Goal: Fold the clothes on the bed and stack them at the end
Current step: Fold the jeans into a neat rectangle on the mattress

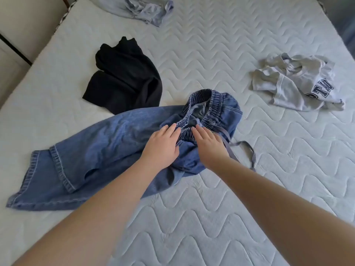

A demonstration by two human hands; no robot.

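Note:
A pair of blue denim trousers point(107, 143) with an elastic waistband lies crumpled across the middle of the bed, legs stretched to the left, its grey drawstring point(247, 150) trailing to the right. My left hand point(163, 146) and my right hand point(209, 146) lie side by side on the waistband, fingers fairly straight and touching the gathered denim. A black garment point(124, 77) lies bunched behind the trousers. At the right sits a crumpled grey T-shirt point(299, 83) with dark letters. A light blue garment point(146, 10) lies at the far end.
The bed point(211, 217) has a pale quilted cover with a wavy pattern. Its left edge meets a beige wall or wardrobe point(25, 25) with a dark strip. A dark blue surface point(348, 29) shows past the right edge.

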